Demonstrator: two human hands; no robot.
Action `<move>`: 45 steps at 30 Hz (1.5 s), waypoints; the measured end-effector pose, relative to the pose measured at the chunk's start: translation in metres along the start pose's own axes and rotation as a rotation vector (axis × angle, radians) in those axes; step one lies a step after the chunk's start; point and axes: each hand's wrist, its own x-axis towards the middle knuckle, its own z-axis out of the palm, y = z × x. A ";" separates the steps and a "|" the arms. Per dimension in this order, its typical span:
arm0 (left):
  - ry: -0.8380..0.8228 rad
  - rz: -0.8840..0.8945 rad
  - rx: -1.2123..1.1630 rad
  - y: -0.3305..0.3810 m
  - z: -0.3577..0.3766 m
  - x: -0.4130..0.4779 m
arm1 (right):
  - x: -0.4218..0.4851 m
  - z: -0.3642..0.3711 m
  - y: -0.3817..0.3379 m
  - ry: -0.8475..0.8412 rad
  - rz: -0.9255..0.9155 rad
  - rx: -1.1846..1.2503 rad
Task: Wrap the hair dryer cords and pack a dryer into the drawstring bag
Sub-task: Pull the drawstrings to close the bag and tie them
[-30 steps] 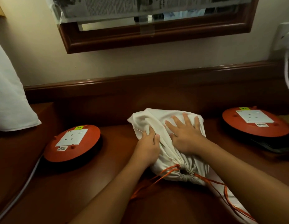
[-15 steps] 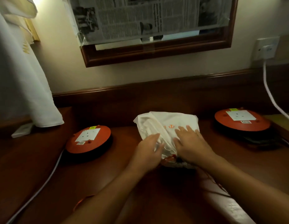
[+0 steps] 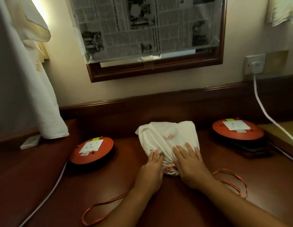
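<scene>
Both hands have flattened since a second ago, when my left hand (image 3: pixel 150 171) was bunching the cloth; now it lies open. The view has also tipped up to take in more of the wall.

The drawstring bag (image 3: pixel 167 140) sits mid-desk, near the back rail, bulging and gathered shut at the end nearest me. I cannot see what is in it. My left hand rests against its left flank, fingers straight and together, tips on the fabric. My right hand (image 3: pixel 190 166) lies palm down over the bag's right part and its gathered neck, fingers straight and slightly spread. Neither hand grips anything.

One loop of orange drawstring (image 3: pixel 231 179) lies slack on the wooden desk (image 3: pixel 175 207) just right of my right wrist. A second loop (image 3: pixel 96 210) lies by my left forearm.

Well apart on either side sit two round orange reels, each with a white socket plate on top: the left reel (image 3: pixel 93 149) and the right reel (image 3: pixel 237 130). A white cable (image 3: pixel 49 192) runs from the left reel toward the near left edge. Another white lead (image 3: pixel 264 110) drops from a wall plug (image 3: pixel 255 64) and passes to the right of the right reel.

Above the rail hangs a wood-framed mirror (image 3: pixel 152 69) covered with newspaper (image 3: pixel 142 30), and a white cloth (image 3: pixel 27 95) hangs at far left.
</scene>
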 end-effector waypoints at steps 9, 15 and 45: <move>0.184 0.095 -0.109 0.002 -0.018 -0.036 | -0.044 -0.024 0.002 0.216 0.066 0.156; 0.181 0.084 -0.083 0.013 -0.008 -0.041 | -0.070 -0.022 0.000 0.279 0.116 0.271; -0.086 -0.190 -0.602 0.034 -0.044 0.004 | -0.027 -0.077 -0.003 -0.133 0.215 0.216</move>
